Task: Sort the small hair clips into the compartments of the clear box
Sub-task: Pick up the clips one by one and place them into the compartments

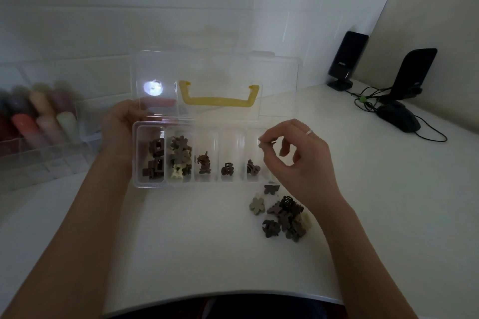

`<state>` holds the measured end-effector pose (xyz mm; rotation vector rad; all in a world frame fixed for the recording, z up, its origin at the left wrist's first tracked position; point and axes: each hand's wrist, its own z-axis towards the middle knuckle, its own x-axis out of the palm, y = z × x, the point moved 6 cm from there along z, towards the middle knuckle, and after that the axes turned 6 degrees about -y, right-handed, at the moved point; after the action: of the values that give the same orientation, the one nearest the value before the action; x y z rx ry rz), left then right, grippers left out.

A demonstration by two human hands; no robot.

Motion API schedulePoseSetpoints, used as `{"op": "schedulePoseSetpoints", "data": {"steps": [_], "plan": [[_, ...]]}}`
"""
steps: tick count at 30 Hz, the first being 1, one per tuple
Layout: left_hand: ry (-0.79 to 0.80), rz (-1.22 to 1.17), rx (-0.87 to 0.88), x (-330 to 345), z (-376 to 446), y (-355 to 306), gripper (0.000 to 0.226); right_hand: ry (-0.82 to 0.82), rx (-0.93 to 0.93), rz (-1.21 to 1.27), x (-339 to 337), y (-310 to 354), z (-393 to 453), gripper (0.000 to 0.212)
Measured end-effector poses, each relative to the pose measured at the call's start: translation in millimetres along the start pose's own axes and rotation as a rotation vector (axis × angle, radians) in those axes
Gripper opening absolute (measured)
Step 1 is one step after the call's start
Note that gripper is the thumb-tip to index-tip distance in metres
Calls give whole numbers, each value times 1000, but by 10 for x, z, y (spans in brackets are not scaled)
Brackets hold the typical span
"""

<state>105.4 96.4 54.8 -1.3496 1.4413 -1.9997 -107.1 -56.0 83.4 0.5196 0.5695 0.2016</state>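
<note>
Clip (269, 143) pinched in right fingers (261, 144) over clear box (149, 184) | left hand (121, 122) grips box end

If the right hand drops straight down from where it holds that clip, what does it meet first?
Most likely the clear box: the right hand pinches a small clip above its rightmost compartment, where one dark clip already lies. Depth is unclear from this single view; it could fall by the box's right edge instead.

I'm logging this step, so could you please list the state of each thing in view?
clear box: lid open, upright.
left hand: grips the box's left end.
right hand: pinches a small clip over the rightmost compartment.
loose clips: piled on the table, unsorted.
</note>
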Motion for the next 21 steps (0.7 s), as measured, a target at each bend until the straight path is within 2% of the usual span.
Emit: {"op": "schedulePoseSetpoints", "data": {"steps": [2,7,9,10,12,13,15,18,21], "plan": [[-7,-3,-9,-15,0,7,69,14,-4,-7,19,6,-6,17],[-43,12,-6,-22,-7,-7,70,35,-56,-144,94,-10,-24,8],[-89,-5,-12,-52,3,-7,75,25,-26,-81,66,-30,-12,8],[-83,-1,-17,-36,-7,-3,68,23,-12,-33,40,-34,-4,10],[-58,0,-23,35,-52,13,28,50,14,47,12,-54,3,24],[-68,-3,-29,59,-72,19,17,87,25,68,21,-62,-4,31],[-105,14,-37,61,-66,29,28,222,34,20,100,-76,-40,37],[-173,42,-31,8,-31,42,35,457,36,-210,241,-114,-115,35],[-221,63,-37,-17,-11,55,36,567,81,-241,279,-128,-144,35]]}}
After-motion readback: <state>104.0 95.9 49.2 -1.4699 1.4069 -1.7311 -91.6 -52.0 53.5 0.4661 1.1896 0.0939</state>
